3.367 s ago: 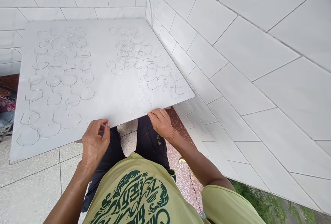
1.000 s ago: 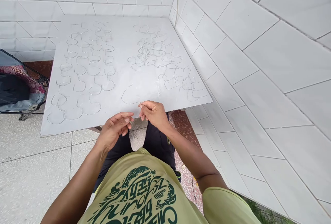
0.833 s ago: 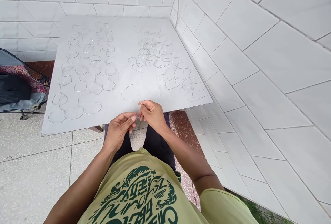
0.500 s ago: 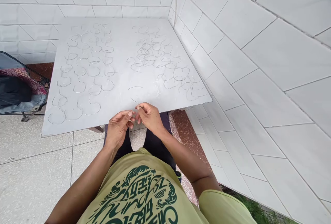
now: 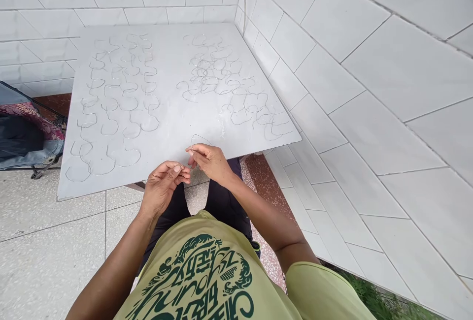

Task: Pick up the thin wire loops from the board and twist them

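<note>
My right hand (image 5: 207,160) is at the table's front edge, thumb and fingertips pinched on a thin piece of wire (image 5: 200,136). The wire arches up past the fingers over the tabletop, its lower part hidden by the hand. Close beside it on the left, my left hand (image 5: 165,182) is closed with thumb against fingertips. Whatever lies in that pinch is too fine to make out. Both hands hover around the front edge of the grey-white table (image 5: 173,128).
Curved wire pieces (image 5: 111,125) lie in rows on the table's left side. A looser, overlapping heap of bent wires (image 5: 210,71) spreads over the right side. Tiled walls (image 5: 325,74) border the back and right. A folding chair (image 5: 27,135) stands at left.
The wire in my right hand now shows a higher arch above the fingers. My left hand has shifted slightly left and down, widening the gap between the hands. The view has turned a little.
</note>
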Motion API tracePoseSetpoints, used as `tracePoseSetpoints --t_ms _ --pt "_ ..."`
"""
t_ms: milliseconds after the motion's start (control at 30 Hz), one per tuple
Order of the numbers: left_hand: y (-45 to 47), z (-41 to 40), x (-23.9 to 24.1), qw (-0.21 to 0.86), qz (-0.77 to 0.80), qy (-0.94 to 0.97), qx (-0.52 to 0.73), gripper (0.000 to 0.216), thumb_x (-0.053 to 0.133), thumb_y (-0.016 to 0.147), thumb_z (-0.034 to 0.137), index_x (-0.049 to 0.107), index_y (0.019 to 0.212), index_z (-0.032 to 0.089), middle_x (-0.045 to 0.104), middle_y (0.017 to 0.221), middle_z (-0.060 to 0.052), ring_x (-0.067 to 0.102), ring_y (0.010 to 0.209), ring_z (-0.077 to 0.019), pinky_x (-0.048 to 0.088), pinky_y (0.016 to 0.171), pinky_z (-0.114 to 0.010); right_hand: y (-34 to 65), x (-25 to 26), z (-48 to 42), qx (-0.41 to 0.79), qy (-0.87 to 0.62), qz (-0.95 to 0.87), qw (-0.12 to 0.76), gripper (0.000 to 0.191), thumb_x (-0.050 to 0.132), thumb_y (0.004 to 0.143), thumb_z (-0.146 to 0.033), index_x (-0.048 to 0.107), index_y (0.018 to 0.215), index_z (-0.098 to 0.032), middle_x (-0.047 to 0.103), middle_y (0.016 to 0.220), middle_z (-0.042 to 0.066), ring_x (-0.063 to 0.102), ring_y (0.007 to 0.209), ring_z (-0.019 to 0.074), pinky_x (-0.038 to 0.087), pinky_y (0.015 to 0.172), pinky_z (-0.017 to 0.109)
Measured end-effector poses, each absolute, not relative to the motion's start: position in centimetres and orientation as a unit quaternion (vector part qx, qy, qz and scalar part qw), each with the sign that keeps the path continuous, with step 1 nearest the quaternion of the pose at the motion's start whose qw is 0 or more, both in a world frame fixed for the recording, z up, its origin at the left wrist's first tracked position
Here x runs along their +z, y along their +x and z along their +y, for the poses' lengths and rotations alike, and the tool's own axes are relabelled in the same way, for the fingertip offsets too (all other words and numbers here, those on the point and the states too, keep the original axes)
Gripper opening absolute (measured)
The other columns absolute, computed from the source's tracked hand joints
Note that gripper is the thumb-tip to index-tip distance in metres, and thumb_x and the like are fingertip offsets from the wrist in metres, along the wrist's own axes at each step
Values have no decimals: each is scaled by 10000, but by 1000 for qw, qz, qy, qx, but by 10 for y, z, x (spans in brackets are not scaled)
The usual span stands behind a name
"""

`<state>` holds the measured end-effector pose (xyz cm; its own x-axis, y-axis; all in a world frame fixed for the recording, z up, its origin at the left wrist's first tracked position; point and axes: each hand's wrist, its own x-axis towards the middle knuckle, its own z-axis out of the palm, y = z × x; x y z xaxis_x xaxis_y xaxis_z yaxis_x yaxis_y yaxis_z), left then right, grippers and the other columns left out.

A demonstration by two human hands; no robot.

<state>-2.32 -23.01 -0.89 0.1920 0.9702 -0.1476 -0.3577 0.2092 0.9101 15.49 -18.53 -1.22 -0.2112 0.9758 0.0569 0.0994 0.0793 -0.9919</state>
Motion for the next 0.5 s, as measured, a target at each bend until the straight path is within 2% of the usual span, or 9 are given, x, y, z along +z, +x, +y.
tracePoseSetpoints --t_ms 267,500 --pt "-36 -225 -7 663 395 390 503 182 755 892 330 704 898 155 717 885 -61 674 754 -156 571 703 -302 156 -9 -185 515 -441 -603 421 203 599 958 -341 720 919 -182 714 760 -11 659 644 112 522 659 243" --pt "-46 -222 -4 654 395 395 510 163 741 905 311 694 892 155 708 849 -54 665 727 -153 563 674 -294 156 -14 -192 501 -451 -628 389 190 585 961 -304 728 924 -184 697 725 -14 648 631 114 518 653 242"
